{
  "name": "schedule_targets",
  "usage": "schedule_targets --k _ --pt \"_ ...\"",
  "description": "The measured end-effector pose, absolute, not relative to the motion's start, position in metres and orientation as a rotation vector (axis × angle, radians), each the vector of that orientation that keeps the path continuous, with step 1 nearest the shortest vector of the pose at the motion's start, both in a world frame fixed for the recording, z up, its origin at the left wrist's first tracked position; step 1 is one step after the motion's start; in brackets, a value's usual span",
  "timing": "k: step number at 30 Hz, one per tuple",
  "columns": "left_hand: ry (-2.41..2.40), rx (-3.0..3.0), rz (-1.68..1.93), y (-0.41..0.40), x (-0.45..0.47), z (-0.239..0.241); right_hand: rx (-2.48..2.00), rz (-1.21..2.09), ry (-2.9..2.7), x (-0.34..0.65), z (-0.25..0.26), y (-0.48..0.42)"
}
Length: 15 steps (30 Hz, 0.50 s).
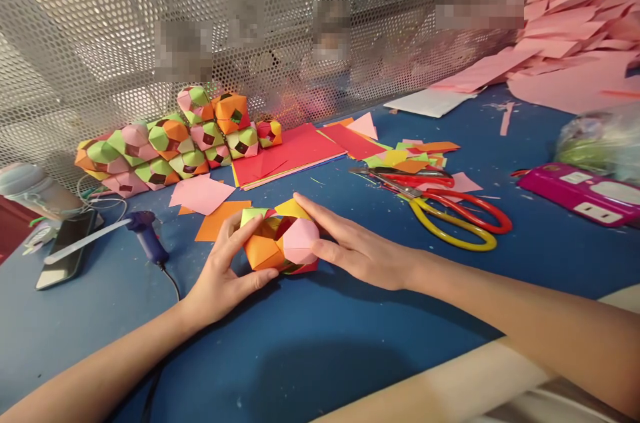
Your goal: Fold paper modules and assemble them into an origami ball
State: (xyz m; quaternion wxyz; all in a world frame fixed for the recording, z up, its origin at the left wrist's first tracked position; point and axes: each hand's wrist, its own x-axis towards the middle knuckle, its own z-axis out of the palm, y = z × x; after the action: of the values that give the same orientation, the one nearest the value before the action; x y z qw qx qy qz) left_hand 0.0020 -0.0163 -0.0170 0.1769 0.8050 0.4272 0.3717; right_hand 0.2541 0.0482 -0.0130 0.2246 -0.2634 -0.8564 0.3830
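Note:
A folded paper ball (280,240) of orange, pink, yellow and green panels rests on the blue table (300,343). My left hand (225,270) curls round its left side, thumb under and fingers over the top. My right hand (345,243) presses flat against its right side with the fingers stretched out and together.
Several finished paper balls (170,140) are stacked at the back left by the perforated metal screen (150,10). Coloured paper sheets (290,150) and loose squares (203,195), red and yellow scissors (445,206), a glue gun (145,233), a phone (67,246), a pink power strip (583,193) and pink paper (575,30) lie around.

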Motion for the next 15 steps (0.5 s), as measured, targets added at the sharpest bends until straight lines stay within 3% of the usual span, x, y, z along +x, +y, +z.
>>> schedule_targets --k 10,15 --pt "1.215 2.315 0.99 -0.0157 -0.0002 -0.0167 -0.703 0.991 -2.383 0.253 -0.0193 0.0506" --pt "1.239 2.108 1.022 -0.0155 -0.0012 -0.0167 -0.7 1.161 -2.273 0.2539 -0.0172 0.0518"
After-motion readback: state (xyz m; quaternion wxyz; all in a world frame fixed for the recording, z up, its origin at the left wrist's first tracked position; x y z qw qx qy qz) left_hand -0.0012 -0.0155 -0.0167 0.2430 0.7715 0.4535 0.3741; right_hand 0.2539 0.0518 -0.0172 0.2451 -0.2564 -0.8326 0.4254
